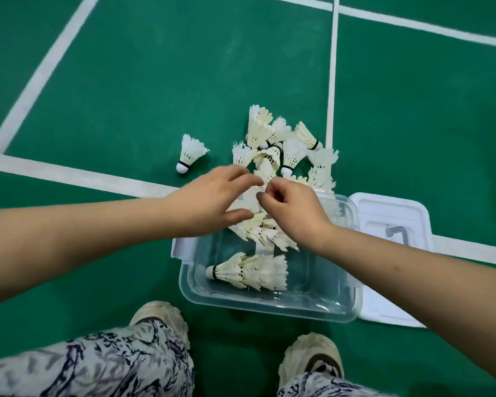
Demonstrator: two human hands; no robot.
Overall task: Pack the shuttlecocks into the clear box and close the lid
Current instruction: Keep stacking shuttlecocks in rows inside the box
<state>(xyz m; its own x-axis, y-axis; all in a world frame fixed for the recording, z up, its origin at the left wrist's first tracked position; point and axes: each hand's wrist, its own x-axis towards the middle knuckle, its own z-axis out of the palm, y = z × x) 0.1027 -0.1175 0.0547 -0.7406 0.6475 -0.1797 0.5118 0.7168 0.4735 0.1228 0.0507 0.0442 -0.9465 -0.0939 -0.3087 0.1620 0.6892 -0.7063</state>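
Several feathered white shuttlecocks (291, 150) heaped on green floor (184, 81) | clear glossy box (321, 309), rounded corners | white lid (384, 209) beside | left hand (209, 202) grasps nested stack (258, 228) | right hand (295, 213) curled, grip unclear

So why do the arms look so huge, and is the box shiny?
Head view: the wide lens swells the forearms near the frame edges; light glints off the clear box along its near rim; the left hand and right hand look slightly soft.

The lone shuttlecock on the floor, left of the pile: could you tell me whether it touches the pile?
Apart. The head view shows a strip of bare green floor between the lone shuttlecock and the nearest feathers of the pile.
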